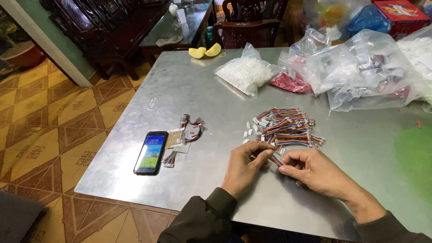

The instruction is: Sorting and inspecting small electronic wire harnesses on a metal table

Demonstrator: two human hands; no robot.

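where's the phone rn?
Head view: the phone lies flat near the table's left edge, screen lit, beside a small wire bundle, left of the left hand.

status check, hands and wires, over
Both hands pinch one ribbon cable: left hand, right hand. Cable pile just beyond, loose white connectors beside it. Phone off to the left, nothing in the way.

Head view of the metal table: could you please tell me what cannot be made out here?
- Wire piece between the left hand and right hand: mostly covered by fingers; its end is too small to tell.
- Clear bags: crumpled plastic blurs the contents.
- Red box: cut off by the top edge.
- Phone screen: too small to read.
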